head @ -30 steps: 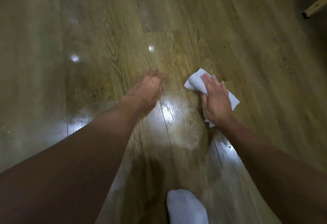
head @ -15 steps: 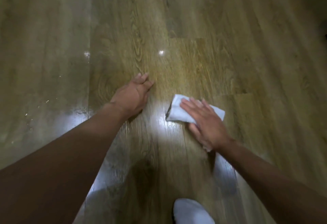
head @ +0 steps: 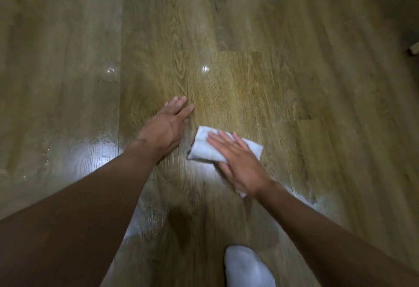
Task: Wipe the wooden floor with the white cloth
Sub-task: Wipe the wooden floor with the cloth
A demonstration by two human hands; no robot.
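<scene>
Mid-wipe: the right hand [head: 240,162], fingers straight and spread, presses the folded white cloth [head: 204,150] onto the wooden floor [head: 294,82]. The left hand [head: 165,125] rests flat beside it, fingers straight and together. Next likely calls for sliding the cloth on under steady pressure.

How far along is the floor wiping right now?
Done, likely: a wet-looking sheen beside the left hand. In hand: the right hand presses the white cloth flat on the wooden floor. Left: pale specks on the left boards, and the duller boards ahead.
</scene>
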